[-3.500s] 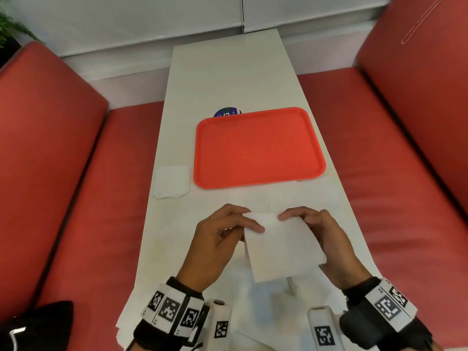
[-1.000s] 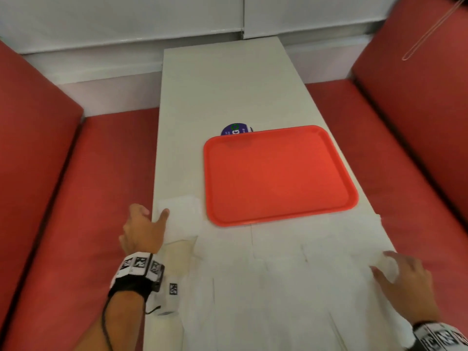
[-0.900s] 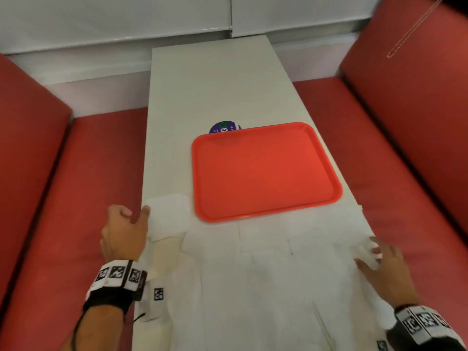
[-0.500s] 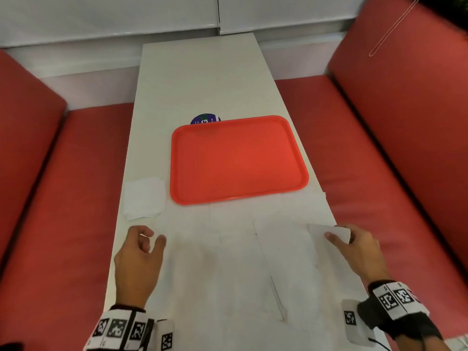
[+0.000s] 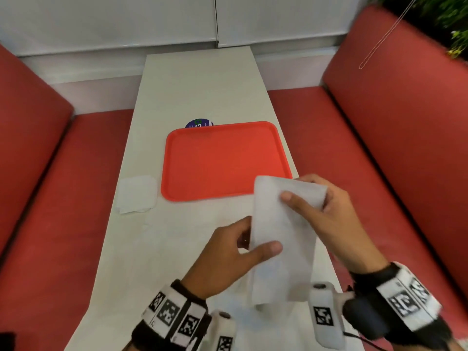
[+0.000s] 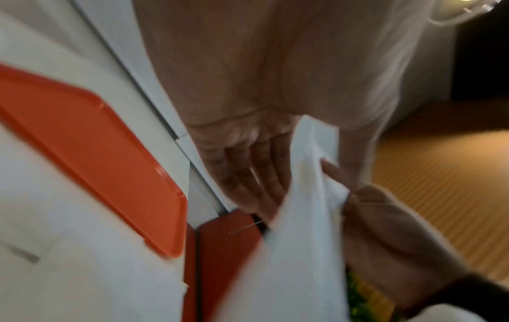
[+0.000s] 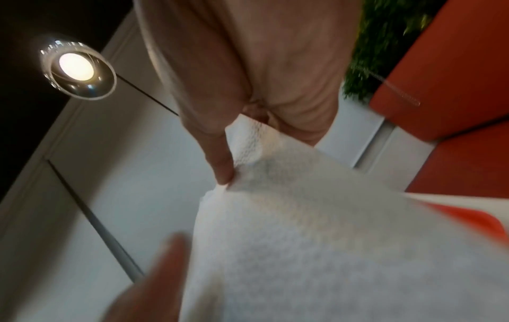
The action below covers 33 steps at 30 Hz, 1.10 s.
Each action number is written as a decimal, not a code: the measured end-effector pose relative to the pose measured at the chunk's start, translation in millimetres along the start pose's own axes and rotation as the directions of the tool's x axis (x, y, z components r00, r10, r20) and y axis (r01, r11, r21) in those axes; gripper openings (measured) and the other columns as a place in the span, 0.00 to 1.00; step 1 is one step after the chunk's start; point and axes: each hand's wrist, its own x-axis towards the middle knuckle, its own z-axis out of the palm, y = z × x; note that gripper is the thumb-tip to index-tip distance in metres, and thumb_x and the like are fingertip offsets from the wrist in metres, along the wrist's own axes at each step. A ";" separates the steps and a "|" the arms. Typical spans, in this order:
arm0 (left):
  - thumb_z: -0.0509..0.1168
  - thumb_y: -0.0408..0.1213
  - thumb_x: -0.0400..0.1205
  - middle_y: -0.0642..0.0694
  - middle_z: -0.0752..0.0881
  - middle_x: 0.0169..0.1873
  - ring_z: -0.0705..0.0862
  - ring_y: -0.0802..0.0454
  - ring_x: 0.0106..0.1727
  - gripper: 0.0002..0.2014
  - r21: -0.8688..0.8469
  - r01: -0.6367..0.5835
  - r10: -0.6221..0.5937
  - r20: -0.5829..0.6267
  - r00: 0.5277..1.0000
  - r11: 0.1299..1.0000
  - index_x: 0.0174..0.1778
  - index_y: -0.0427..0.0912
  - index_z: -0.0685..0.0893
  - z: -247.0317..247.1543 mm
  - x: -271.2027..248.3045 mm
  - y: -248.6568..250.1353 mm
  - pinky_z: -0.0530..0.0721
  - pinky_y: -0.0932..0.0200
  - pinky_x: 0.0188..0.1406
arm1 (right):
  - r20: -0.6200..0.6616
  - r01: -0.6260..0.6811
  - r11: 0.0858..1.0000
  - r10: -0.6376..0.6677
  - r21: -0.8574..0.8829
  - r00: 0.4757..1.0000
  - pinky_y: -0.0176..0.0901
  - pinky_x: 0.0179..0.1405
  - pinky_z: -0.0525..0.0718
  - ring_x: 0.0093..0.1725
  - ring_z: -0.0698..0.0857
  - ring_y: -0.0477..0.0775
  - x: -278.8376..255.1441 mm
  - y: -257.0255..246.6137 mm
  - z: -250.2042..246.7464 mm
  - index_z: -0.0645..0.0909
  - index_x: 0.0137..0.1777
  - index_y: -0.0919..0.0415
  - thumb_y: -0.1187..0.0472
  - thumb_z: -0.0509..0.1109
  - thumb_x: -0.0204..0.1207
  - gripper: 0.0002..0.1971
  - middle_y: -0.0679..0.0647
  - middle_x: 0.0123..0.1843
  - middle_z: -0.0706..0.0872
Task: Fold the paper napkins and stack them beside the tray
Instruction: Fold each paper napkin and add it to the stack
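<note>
Red padded booth benches (image 5: 63, 198) flank a long white table (image 5: 200, 92), on which a rectangular orange-red plastic tray (image 5: 222, 160) is set near the middle, with a dark round sticker (image 5: 198, 123) partly hidden under its far edge. A small stack of folded white paper napkins (image 5: 136, 193) is seen lying just beside the tray's left side, apart from it. Above the near end of the table, a white paper napkin (image 5: 281, 239) is held up in the air by both hands, hanging long and narrow. The left hand (image 5: 228, 257) is raised from below, its thumb pressed across the napkin's left edge with the fingers curled behind the sheet. The right hand (image 5: 326, 216) is placed higher and to the right, its thumb laid on the front of the napkin's upper part and its fingers wrapped behind the top edge. Both wrists are banded with black-and-white patterned marker cuffs (image 5: 174, 315). In the blurred left wrist view, the napkin (image 6: 300, 250) is shown pinched between both hands.
</note>
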 end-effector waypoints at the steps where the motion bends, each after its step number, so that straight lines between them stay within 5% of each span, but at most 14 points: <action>1: 0.74 0.57 0.75 0.52 0.93 0.54 0.92 0.51 0.56 0.22 -0.065 0.028 -0.031 -0.048 0.998 0.998 0.60 0.48 0.89 0.5 1.0 3.2 0.89 0.41 0.60 | -0.001 -0.025 0.998 0.025 0.050 1.000 0.39 0.40 0.89 0.45 0.90 0.47 2.8 2.3 5.5 0.87 0.51 0.60 0.59 0.77 0.74 0.08 0.52 0.47 0.92; 3: 0.76 0.53 0.78 0.48 0.94 0.51 0.93 0.47 0.53 0.18 -0.138 0.042 -0.065 -0.171 0.983 0.990 0.55 0.43 0.91 -1.6 -0.7 4.6 0.89 0.33 0.58 | 0.053 -0.117 0.978 0.109 0.173 0.993 0.46 0.47 0.92 0.52 0.92 0.51 3.4 9.6 13.1 0.87 0.56 0.58 0.58 0.77 0.74 0.11 0.51 0.52 0.93; 6: 0.74 0.46 0.78 0.47 0.94 0.52 0.93 0.46 0.55 0.15 -0.265 0.048 -0.121 -0.266 0.956 0.963 0.56 0.42 0.91 -8.4 -7.4 4.9 0.89 0.36 0.61 | 0.146 -0.223 0.960 0.200 0.171 0.969 0.61 0.52 0.91 0.54 0.93 0.59 -6.7 26.3 19.0 0.87 0.57 0.59 0.55 0.77 0.74 0.13 0.56 0.56 0.93; 10: 0.73 0.45 0.81 0.51 0.93 0.51 0.92 0.50 0.53 0.11 -0.198 0.054 -0.127 -0.377 0.918 0.979 0.57 0.48 0.89 -14.0 -12.7 -2.2 0.90 0.50 0.57 | 0.016 -0.216 0.967 0.215 0.135 0.976 0.60 0.44 0.92 0.43 0.94 0.60 -25.2 42.9 31.5 0.88 0.46 0.60 0.58 0.79 0.74 0.06 0.56 0.47 0.93; 13: 0.76 0.49 0.77 0.54 0.87 0.47 0.88 0.58 0.46 0.14 0.008 0.000 0.004 -0.566 0.824 1.000 0.55 0.53 0.82 -12.4 -19.9 -3.8 0.84 0.68 0.46 | -0.139 -0.065 0.995 0.055 -0.071 0.989 0.47 0.33 0.88 0.33 0.90 0.52 -34.0 42.8 42.3 0.86 0.39 0.51 0.57 0.79 0.75 0.05 0.47 0.39 0.91; 15: 0.74 0.55 0.75 0.54 0.88 0.49 0.88 0.59 0.49 0.18 -0.010 -0.014 0.008 -0.488 0.873 1.000 0.56 0.53 0.81 -6.6 -24.8 3.0 0.83 0.70 0.48 | -0.133 0.064 0.977 -0.092 -0.204 0.987 0.39 0.31 0.86 0.33 0.89 0.46 -39.3 37.2 50.9 0.86 0.40 0.51 0.57 0.78 0.76 0.04 0.44 0.37 0.90; 17: 0.72 0.58 0.78 0.54 0.91 0.54 0.90 0.57 0.56 0.19 -0.144 0.017 -0.063 -0.326 0.943 0.989 0.58 0.51 0.84 -0.9 -25.9 5.9 0.85 0.66 0.55 | 0.003 0.165 0.956 -0.169 -0.242 0.986 0.36 0.38 0.86 0.42 0.90 0.45 -44.2 32.1 61.3 0.88 0.46 0.50 0.56 0.76 0.77 0.01 0.42 0.41 0.90; 19: 0.69 0.52 0.84 0.50 0.92 0.57 0.90 0.51 0.60 0.15 -0.246 0.028 -0.103 -0.297 0.949 0.969 0.63 0.49 0.86 -0.4 -23.9 4.3 0.86 0.49 0.64 | 0.134 0.209 0.942 -0.179 -0.264 0.975 0.35 0.46 0.85 0.49 0.88 0.44 -47.7 30.6 69.7 0.89 0.51 0.48 0.53 0.76 0.76 0.05 0.40 0.45 0.89; 21: 0.65 0.44 0.88 0.47 0.93 0.57 0.91 0.48 0.61 0.12 -0.303 0.029 -0.136 -0.337 0.932 0.953 0.65 0.47 0.87 -5.2 -21.5 2.9 0.85 0.39 0.67 | 0.095 0.213 0.949 -0.195 -0.234 0.976 0.32 0.47 0.82 0.49 0.87 0.46 -47.6 29.7 70.6 0.88 0.51 0.48 0.54 0.79 0.75 0.06 0.40 0.45 0.88; 23: 0.64 0.39 0.89 0.47 0.92 0.59 0.90 0.46 0.62 0.13 -0.352 0.052 -0.176 -0.329 0.928 0.934 0.67 0.47 0.87 -10.7 -20.8 0.9 0.84 0.35 0.69 | -0.037 0.176 0.962 -0.187 -0.207 0.982 0.29 0.44 0.80 0.47 0.85 0.47 -46.7 33.1 64.6 0.85 0.50 0.47 0.56 0.81 0.73 0.09 0.41 0.46 0.85; 25: 0.64 0.38 0.88 0.46 0.92 0.60 0.90 0.44 0.62 0.13 -0.393 0.070 -0.199 -0.298 0.934 0.917 0.67 0.45 0.87 -16.4 -21.8 2.0 0.84 0.34 0.69 | -0.094 0.022 0.978 -0.042 -0.206 0.995 0.31 0.45 0.80 0.49 0.83 0.45 -42.4 38.3 54.9 0.81 0.54 0.43 0.52 0.81 0.71 0.15 0.42 0.51 0.82; 28: 0.64 0.38 0.88 0.45 0.91 0.62 0.89 0.43 0.64 0.15 -0.423 0.061 -0.192 -0.273 0.943 0.904 0.68 0.41 0.86 -23.0 -21.7 2.8 0.84 0.36 0.69 | 0.084 -0.262 0.964 0.264 -0.040 0.961 0.37 0.48 0.86 0.52 0.88 0.45 -37.8 40.7 45.3 0.84 0.59 0.43 0.43 0.79 0.68 0.19 0.43 0.54 0.87; 31: 0.65 0.41 0.87 0.45 0.91 0.61 0.89 0.44 0.64 0.15 -0.412 0.074 -0.195 -0.261 0.945 0.908 0.67 0.42 0.87 -27.3 -20.4 2.1 0.85 0.39 0.67 | 0.104 -0.255 0.959 0.244 0.121 0.964 0.54 0.51 0.89 0.49 0.92 0.60 -34.3 42.1 44.3 0.90 0.52 0.57 0.56 0.77 0.75 0.08 0.52 0.49 0.94; 33: 0.67 0.41 0.86 0.45 0.93 0.57 0.91 0.45 0.61 0.12 -0.372 0.088 -0.200 -0.275 0.940 0.924 0.61 0.42 0.89 -31.7 -21.7 -0.9 0.87 0.43 0.63 | 0.007 -0.225 0.962 0.227 0.153 0.974 0.58 0.52 0.89 0.45 0.92 0.57 -32.3 44.0 43.5 0.91 0.50 0.60 0.59 0.77 0.76 0.06 0.54 0.47 0.94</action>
